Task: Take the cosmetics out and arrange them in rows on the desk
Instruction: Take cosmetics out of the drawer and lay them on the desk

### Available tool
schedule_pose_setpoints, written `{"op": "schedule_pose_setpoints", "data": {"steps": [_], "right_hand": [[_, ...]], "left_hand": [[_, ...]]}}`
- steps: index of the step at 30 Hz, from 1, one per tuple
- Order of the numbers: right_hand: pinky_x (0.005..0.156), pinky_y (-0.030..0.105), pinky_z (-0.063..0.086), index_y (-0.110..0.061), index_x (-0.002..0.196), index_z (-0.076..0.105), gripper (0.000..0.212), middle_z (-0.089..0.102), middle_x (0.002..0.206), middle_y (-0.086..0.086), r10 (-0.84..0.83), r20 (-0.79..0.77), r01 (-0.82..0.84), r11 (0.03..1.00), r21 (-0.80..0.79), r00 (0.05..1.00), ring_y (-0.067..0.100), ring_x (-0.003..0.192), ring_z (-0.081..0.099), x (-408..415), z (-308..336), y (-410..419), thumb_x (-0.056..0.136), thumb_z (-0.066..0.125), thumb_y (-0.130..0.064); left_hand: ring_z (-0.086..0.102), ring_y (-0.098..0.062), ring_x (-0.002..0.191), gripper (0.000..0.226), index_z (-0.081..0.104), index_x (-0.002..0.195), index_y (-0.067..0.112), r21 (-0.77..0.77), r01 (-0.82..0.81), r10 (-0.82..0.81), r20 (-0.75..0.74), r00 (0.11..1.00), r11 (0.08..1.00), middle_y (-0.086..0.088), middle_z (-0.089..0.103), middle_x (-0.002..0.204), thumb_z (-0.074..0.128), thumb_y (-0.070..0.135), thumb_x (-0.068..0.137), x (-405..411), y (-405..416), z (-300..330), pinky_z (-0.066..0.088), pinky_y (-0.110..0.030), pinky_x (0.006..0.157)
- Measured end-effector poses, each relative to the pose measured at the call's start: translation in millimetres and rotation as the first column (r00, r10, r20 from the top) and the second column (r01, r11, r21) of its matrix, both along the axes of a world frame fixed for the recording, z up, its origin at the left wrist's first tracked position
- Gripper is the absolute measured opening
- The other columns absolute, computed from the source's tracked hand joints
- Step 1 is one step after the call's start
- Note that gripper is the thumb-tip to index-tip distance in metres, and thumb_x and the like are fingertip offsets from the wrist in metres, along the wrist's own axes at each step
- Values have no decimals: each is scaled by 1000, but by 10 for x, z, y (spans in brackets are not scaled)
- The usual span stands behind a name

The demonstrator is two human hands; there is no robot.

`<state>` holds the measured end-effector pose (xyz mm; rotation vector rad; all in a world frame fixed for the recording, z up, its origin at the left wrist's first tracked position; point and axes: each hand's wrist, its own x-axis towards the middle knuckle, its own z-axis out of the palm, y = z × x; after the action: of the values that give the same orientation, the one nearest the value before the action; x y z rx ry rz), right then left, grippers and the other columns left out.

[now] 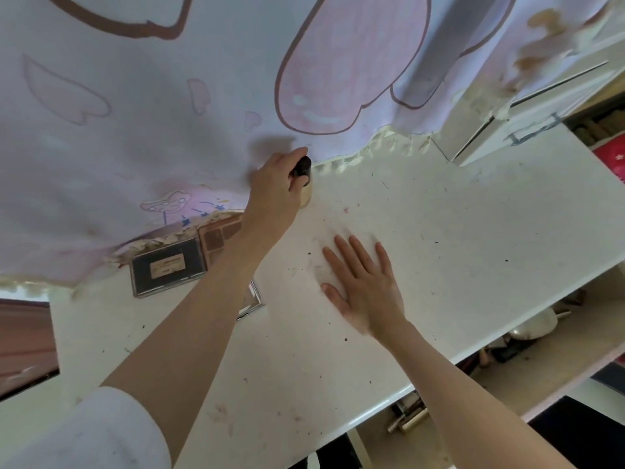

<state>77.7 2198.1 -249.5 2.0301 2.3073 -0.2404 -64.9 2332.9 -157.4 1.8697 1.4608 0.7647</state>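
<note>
Desk (pixel 439 231): white, speckled | curtain (pixel 135 113) behind | my left hand (pixel 274 194) grips bottle (pixel 304 184) | right hand (pixel 365 289) flat, fingers spread

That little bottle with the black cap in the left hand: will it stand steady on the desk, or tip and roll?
The bottle looks tall and narrow, so it may tip if nudged. Its body seems round, so on its side it would probably roll across the smooth white desk. The left hand wraps it easily, which suggests it is light; whether it is glass cannot be told.
</note>
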Motion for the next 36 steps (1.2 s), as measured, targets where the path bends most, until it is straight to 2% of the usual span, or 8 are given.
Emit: {"op": "schedule_pose_setpoints", "data": {"steps": [5,8,10,12,19,27,32,36], "right_hand": [[111,48,11,-27,145,29,64,31,152,-1,4,1,-4,1000,-19,1000,21,140,29,-2,23,1,95,3,-57],[113,46,3,-29,147,13,64,15,156,-5,5,-1,-5,1000,-16,1000,18,144,16,-7,23,-1,93,-3,-58],[114,45,-7,-32,145,-3,65,-5,155,-9,11,-5,-11,1000,-8,1000,15,146,-1,1,7,1,87,-13,-61],[114,43,-12,-32,145,-6,66,-9,155,-10,15,-2,-15,1000,-7,1000,14,146,-5,1,5,-3,87,-14,-61],[114,40,11,-17,138,44,56,38,148,8,-145,-85,148,988,32,986,25,137,34,183,50,-671,98,16,-44],[110,42,25,-17,137,45,51,37,148,8,-286,-123,288,958,0,950,22,138,31,1012,76,-1891,92,34,-39],[111,50,24,-9,120,61,36,56,131,12,-404,-6,403,914,-41,915,28,130,45,1547,-59,-2114,93,49,-29],[111,45,21,-11,130,51,41,50,135,9,-432,109,444,886,-130,895,27,128,41,1955,-59,-1908,95,45,-30]], "left_hand": [[52,-24,114,48,43,136,10,-11,4,-4,10,1000,1000,-12,52,126,54,4,90,-34,-16,-13,41,-37,103],[47,-21,120,51,36,140,12,-3,17,-17,-14,1000,1000,-10,48,133,52,8,91,-64,-96,22,38,-37,105],[45,-16,120,49,37,139,13,37,16,-15,-34,999,999,-7,46,134,50,11,92,-82,-242,57,36,-29,105],[44,-11,115,45,37,138,15,89,9,-4,-54,999,996,-4,44,132,48,14,94,-108,-475,71,33,-16,97],[47,-21,119,41,42,133,9,148,176,-164,-90,982,973,-9,49,129,50,9,92,10,-1438,-179,30,-11,96],[58,-20,108,32,46,123,13,114,436,-420,-142,896,892,-7,58,120,41,18,92,656,-2689,-473,51,-27,87],[62,-18,96,39,59,115,12,-129,491,-507,-237,829,862,-4,61,110,30,27,93,968,-3229,-840,53,-28,77],[44,-22,121,41,38,138,15,-412,318,-461,-313,830,854,-6,44,135,32,22,98,1135,-3256,-1174,38,-32,100]]}}
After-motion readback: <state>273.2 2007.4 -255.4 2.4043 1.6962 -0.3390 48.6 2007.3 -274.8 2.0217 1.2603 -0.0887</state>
